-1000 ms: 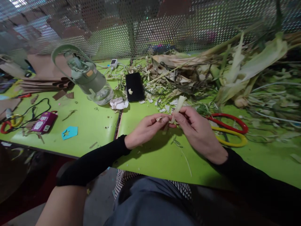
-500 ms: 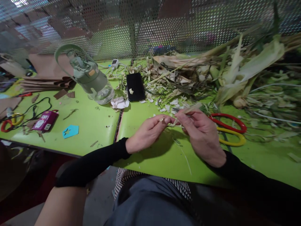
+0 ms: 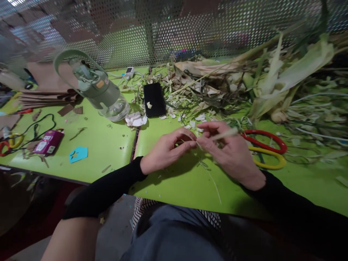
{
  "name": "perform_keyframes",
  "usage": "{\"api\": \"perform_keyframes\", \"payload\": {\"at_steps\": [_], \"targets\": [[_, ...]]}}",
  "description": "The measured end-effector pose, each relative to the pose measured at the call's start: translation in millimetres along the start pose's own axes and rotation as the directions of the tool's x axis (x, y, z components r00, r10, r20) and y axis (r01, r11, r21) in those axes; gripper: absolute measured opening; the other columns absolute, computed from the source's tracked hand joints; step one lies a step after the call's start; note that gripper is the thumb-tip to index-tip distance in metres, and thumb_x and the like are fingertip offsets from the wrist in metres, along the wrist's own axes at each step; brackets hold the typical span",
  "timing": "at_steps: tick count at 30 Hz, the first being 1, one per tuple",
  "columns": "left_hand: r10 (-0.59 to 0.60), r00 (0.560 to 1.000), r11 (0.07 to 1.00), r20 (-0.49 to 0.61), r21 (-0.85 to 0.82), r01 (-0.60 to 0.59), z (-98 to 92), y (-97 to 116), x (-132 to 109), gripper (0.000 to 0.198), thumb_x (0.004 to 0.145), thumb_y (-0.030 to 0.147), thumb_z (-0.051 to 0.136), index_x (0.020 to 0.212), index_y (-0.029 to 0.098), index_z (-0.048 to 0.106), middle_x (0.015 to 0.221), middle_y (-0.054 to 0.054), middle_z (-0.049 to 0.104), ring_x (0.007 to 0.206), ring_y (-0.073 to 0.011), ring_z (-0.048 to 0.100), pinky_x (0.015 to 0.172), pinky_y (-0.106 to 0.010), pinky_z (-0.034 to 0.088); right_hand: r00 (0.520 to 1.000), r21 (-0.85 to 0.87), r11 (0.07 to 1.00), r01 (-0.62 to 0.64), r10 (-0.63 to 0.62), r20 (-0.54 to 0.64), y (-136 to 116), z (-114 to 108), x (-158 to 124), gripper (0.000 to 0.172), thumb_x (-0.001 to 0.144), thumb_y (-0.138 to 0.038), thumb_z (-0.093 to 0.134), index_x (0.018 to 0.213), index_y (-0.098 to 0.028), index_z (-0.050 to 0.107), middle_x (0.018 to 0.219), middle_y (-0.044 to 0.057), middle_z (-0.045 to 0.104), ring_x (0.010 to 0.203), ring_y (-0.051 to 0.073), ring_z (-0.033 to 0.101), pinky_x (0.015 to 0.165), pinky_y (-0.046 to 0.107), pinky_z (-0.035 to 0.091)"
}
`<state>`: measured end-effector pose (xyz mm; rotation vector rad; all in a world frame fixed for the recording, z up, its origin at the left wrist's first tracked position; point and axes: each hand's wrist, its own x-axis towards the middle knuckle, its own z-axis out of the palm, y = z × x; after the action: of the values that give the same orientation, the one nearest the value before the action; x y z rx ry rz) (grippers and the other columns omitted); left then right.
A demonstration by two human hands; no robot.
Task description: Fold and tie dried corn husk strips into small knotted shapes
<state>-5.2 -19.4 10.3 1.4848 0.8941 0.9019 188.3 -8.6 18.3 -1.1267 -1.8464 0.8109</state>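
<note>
Over the green table (image 3: 174, 181), my left hand (image 3: 168, 150) and my right hand (image 3: 231, 152) meet fingertip to fingertip. Both pinch a thin pale strip of dried husk (image 3: 221, 135), which lies across the fingers of my right hand and points to the right. My left thumb and forefinger are pressed together on its left end. Small husk scraps (image 3: 194, 125) lie just beyond the hands. Black sleeves cover both forearms.
Red and yellow scissors (image 3: 265, 150) lie just right of my right hand. A heap of corn husks and stalks (image 3: 261, 87) fills the back right. A black phone (image 3: 154, 99), a green-lidded bottle (image 3: 95, 88), a purple box (image 3: 47, 142) and a blue tag (image 3: 77, 154) lie left.
The husk strip, upright a second ago, has tipped over to the right and now lies nearly flat. Both hands stayed together at the same spot.
</note>
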Motion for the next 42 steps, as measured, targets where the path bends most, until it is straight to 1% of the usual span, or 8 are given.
{"api": "perform_keyframes", "payload": {"at_steps": [3, 8, 14, 19, 25, 34, 38, 42], "targets": [[-0.058, 0.997, 0.998, 0.05, -0.008, 0.059, 1.3, -2, -1, 0.019, 0.096, 0.036, 0.06, 0.098, 0.017, 0.058, 0.083, -0.001, 0.064, 0.073, -0.0095, 0.061, 0.065, -0.022, 0.048, 0.998, -0.01, 0.999, 0.031, -0.03, 0.049, -2, -1, 2, 0.024, 0.09, -0.043, 0.072, 0.103, -0.024, 0.075, 0.084, 0.003, 0.069, 0.072, 0.018, 0.061, 0.066, 0.034, 0.051], [-0.188, 0.979, 0.955, 0.074, -0.219, 0.2, 8.2, -2, 0, 0.029, 0.087, 0.034, 0.072, 0.097, 0.018, 0.051, 0.09, -0.001, 0.065, 0.072, -0.0094, 0.065, 0.059, -0.02, 0.05, 0.994, 0.1, 0.992, -0.078, 0.07, 0.082, 0, 2, 2, 0.022, 0.092, -0.045, 0.07, 0.099, -0.025, 0.075, 0.093, 0.005, 0.077, 0.079, 0.02, 0.068, 0.069, 0.035, 0.055], [-0.184, 0.983, 0.936, -0.002, -0.307, 0.175, 11.4, 0, 4, 0.04, 0.08, 0.035, 0.079, 0.097, 0.019, 0.047, 0.082, 0.003, 0.064, 0.06, -0.0054, 0.057, 0.052, -0.019, 0.043, 0.988, 0.209, 0.966, -0.149, 0.139, 0.065, 4, 8, 0, 0.032, 0.087, -0.05, 0.074, 0.104, -0.023, 0.07, 0.083, 0.002, 0.071, 0.071, 0.016, 0.065, 0.061, 0.029, 0.052], [-0.181, 0.982, 0.95, -0.051, -0.266, 0.161, 10.9, 4, 4, 0.043, 0.073, 0.032, 0.086, 0.093, 0.018, 0.051, 0.083, 0.003, 0.062, 0.072, -0.0074, 0.058, 0.065, -0.022, 0.046, 0.991, 0.124, 0.983, -0.134, 0.129, 0.046, 2, 6, 2, 0.028, 0.088, -0.051, 0.073, 0.09, -0.023, 0.069, 0.081, 0.002, 0.069, 0.072, 0.017, 0.063, 0.062, 0.031, 0.049], [-0.162, 0.987, 0.953, -0.017, -0.261, 0.152, 9.8, 7, 4, 0.041, 0.077, 0.032, 0.083, 0.102, 0.016, 0.054, 0.075, 0.005, 0.057, 0.067, -0.0073, 0.054, 0.068, -0.024, 0.045, 0.994, 0.085, 0.991, -0.104, 0.106, -0.013, 4, 5, 1, 0.024, 0.095, -0.05, 0.065, 0.092, -0.026, 0.065, 0.078, 0.0, 0.064, 0.063, 0.016, 0.055, 0.055, 0.031, 0.043], [-0.175, 0.983, 0.954, 0.046, -0.238, 0.181, 11.1, 12, -1, 0.045, 0.075, 0.032, 0.086, 0.103, 0.017, 0.055, 0.069, 0.007, 0.052, 0.063, -0.0073, 0.049, 0.065, -0.024, 0.041, 0.995, 0.061, 0.997, -0.049, 0.054, -0.088, 6, 6, -1, 0.023, 0.096, -0.049, 0.063, 0.093, -0.026, 0.063, 0.084, 0.001, 0.065, 0.071, 0.018, 0.059, 0.065, 0.033, 0.047], [-0.235, 0.968, 0.923, 0.085, -0.293, 0.249, 11.2, 12, -3, 0.046, 0.075, 0.034, 0.086, 0.105, 0.017, 0.056, 0.072, 0.006, 0.057, 0.062, -0.0068, 0.051, 0.061, -0.023, 0.042, 0.995, 0.126, 0.988, -0.09, 0.093, -0.021, 6, 4, 1, 0.024, 0.095, -0.05, 0.064, 0.091, -0.026, 0.062, 0.08, 0.0, 0.064, 0.063, 0.016, 0.056, 0.056, 0.03, 0.043], [-0.245, 0.968, 0.916, 0.053, -0.313, 0.249, 10.1, 10, -3, 0.025, 0.092, 0.032, 0.069, 0.107, 0.015, 0.059, 0.088, -0.004, 0.072, 0.072, -0.0093, 0.061, 0.062, -0.021, 0.046, 0.994, 0.133, 0.985, -0.11, 0.11, 0.007, 3, 1, 2, 0.032, 0.096, -0.057, 0.06, 0.097, -0.026, 0.062, 0.08, 0.001, 0.064, 0.06, 0.015, 0.056, 0.051, 0.029, 0.041]]}}
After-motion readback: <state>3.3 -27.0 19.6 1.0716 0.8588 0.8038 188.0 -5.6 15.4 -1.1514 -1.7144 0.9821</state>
